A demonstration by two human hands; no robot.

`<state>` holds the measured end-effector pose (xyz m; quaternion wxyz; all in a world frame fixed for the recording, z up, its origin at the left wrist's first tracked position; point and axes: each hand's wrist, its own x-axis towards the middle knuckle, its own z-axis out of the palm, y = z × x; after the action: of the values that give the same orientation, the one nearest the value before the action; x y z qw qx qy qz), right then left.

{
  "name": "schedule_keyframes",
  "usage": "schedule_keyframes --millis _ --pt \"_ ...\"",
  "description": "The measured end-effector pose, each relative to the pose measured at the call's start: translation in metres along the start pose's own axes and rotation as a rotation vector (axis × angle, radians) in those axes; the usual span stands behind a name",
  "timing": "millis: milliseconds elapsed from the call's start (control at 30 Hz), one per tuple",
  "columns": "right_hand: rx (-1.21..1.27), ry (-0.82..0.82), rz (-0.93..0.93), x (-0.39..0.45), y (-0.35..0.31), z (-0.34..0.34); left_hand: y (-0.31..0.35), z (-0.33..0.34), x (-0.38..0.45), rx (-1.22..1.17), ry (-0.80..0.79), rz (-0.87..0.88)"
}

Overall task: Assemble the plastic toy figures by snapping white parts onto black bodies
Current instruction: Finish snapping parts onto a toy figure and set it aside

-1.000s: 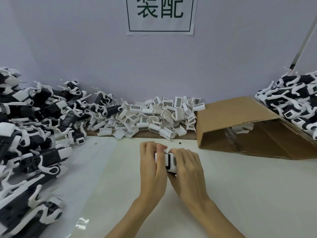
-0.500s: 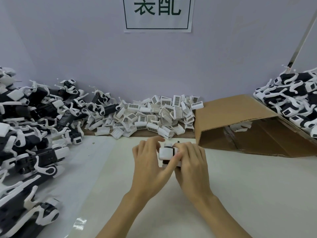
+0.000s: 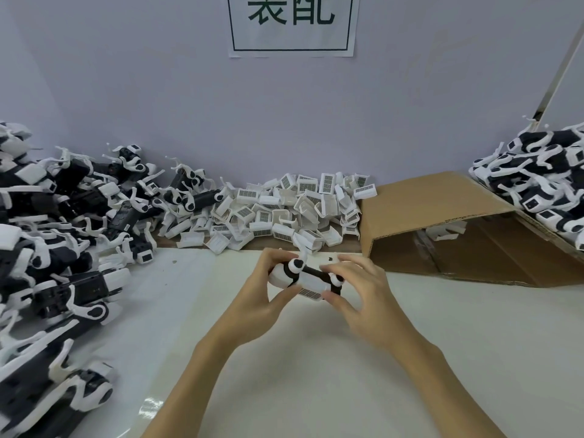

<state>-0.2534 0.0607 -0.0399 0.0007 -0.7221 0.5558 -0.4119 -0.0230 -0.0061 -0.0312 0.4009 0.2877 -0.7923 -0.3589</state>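
Toy figure (image 3: 308, 279), black body with white shell parts: held just above the bench (image 3: 410, 358), centre of frame, between both hands.
Left hand (image 3: 264, 295): fingers curled round the figure's left end, thumb pressed beneath it.
Right hand (image 3: 363, 295): fingers loosely spread, thumb and fingertips pinching the figure's right end.
Heap of black-and-white figures (image 3: 63, 248): left edge of frame, running from mid-height down to the lower left corner, lying on the bench.
Pile of white clip parts (image 3: 284, 213): centre, against the wall, just behind the hands; several show barcode-like grilles.
Cardboard box (image 3: 458, 229): right of centre, lying on its side with its opening towards the camera, touching the white pile's right edge; a few white parts lie inside.
Second heap of figures (image 3: 537, 184): right edge, resting on the box's upper flap.
Paper sign (image 3: 292, 25) with green characters: top centre, on the wall.
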Motion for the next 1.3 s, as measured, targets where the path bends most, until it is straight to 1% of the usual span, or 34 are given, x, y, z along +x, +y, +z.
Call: schedule_keyframes --millis 100,200,300,400,467,567,733,800,833,900,967,1000,1033,1100,1167,1200,1267,1300 --pt "-0.048 0.019 -0.014 -0.001 0.000 0.005 -0.002 0.003 -0.001 -0.011 0.002 0.013" --pt "-0.107 0.067 -0.031 -0.002 -0.006 0.008 -0.001 0.006 0.001 -0.030 0.051 0.014" --pt "-0.112 0.108 -0.035 0.000 -0.012 0.008 0.000 0.007 0.003 -0.070 0.089 0.036" --pt "-0.061 0.077 -0.024 -0.001 -0.012 0.004 0.001 0.006 0.004 -0.106 0.101 0.045" --pt "-0.050 0.055 -0.028 -0.003 -0.012 0.004 0.000 0.005 0.003 -0.115 0.071 0.038" --pt "-0.045 0.071 -0.036 0.001 -0.012 0.008 0.002 0.006 0.002 -0.121 0.047 0.037" --pt "-0.026 0.053 0.001 0.001 -0.010 0.005 0.007 0.012 0.004 -0.125 0.112 0.062" --pt "-0.023 0.068 0.000 -0.001 -0.013 0.007 0.010 0.017 0.005 -0.130 0.163 0.004" --pt "-0.027 0.069 -0.011 -0.001 -0.016 0.008 0.012 0.019 0.006 -0.173 0.207 -0.061" --pt "-0.089 0.031 -0.067 0.000 -0.021 0.011 0.016 0.020 0.007 -0.341 0.308 -0.213" --pt "-0.210 0.038 -0.142 0.000 -0.025 0.015 0.017 0.020 0.006 -0.467 0.345 -0.295" --pt "-0.236 0.064 -0.153 0.000 -0.026 0.017 0.018 0.019 0.005 -0.449 0.342 -0.304" --pt "-0.234 0.091 -0.144 -0.001 -0.025 0.019 0.018 0.018 0.005 -0.379 0.332 -0.294" --pt "-0.179 0.107 -0.085 -0.002 -0.024 0.018 0.015 0.014 0.004 -0.173 0.280 -0.230" --pt "-0.083 0.087 -0.028 -0.002 -0.021 0.016 0.013 0.007 0.004 -0.066 0.209 -0.199" --pt "-0.013 0.071 -0.007 -0.003 -0.020 0.015 0.013 0.003 0.004 -0.105 0.155 -0.226" --pt "0.092 0.025 0.041 -0.004 -0.016 0.015 0.016 -0.001 0.004 -0.288 0.051 -0.282" --pt "0.101 -0.001 0.067 -0.005 -0.016 0.015 0.016 0.000 0.004 -0.346 0.049 -0.291"
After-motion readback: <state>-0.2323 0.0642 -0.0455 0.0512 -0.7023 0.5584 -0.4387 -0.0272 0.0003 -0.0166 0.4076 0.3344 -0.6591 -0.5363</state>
